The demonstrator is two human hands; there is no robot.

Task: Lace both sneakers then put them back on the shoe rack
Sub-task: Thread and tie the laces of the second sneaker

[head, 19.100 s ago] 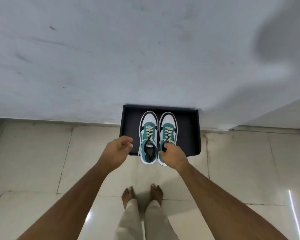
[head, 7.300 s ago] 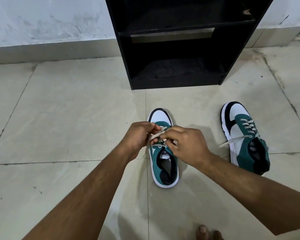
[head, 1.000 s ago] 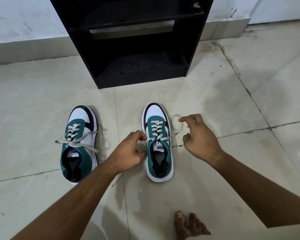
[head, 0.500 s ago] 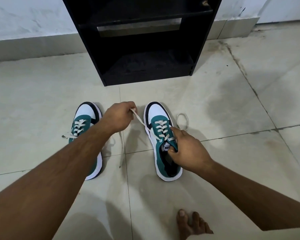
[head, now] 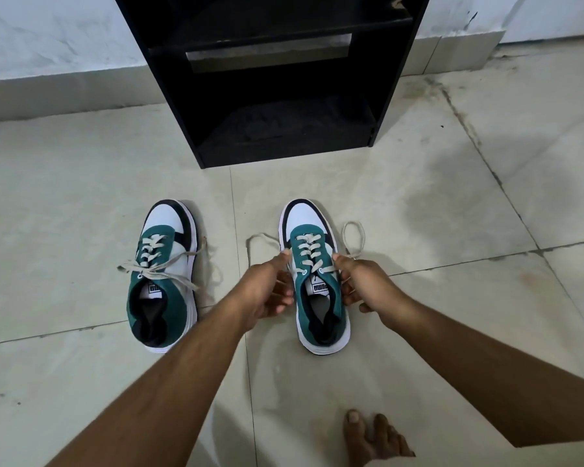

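While both hands are working at the throat of the right-hand sneaker, the left hand is pinching one free end of the cream lace beside the shoe's left flank, and the right hand is pinching the other end at the right flank. Each hand is closing thumb and fingers on lace rather than on the shoe itself. Loose loops of that lace are lying on the tiled floor to either side of the toe, so the crossings are appearing threaded up to about the top eyelets while no bow is showing yet; tying seems to be the step in hand.

Well apart to the left, the left-hand sneaker is standing upright on the floor with its lace crossing through the eyelets and its ends spreading sideways over the tongue. Whether these ends are forming a finished knot cannot be told from this view.

Beyond both toes, the black shoe rack is standing against the wall, with no shoes on the shelves that are showing. Returning the pair to it is therefore remaining undone, and overall the task is appearing somewhat past its midpoint. A bare foot is showing at the lower edge.
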